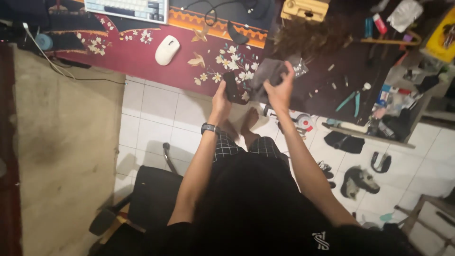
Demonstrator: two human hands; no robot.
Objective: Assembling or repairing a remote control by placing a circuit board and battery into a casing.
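My left hand grips a small black oblong device, held upright at the desk's front edge. My right hand holds a crumpled grey cloth just to the right of the device. Both hands hover over the red floral desk mat. A dark watch sits on my left wrist. My legs in checked shorts and bare feet show below the hands.
A white mouse and a keyboard lie on the mat. Teal pliers, small tools and bottles clutter the dark desk at right. A black chair stands on the white tiled floor, with shoes and bags to the right.
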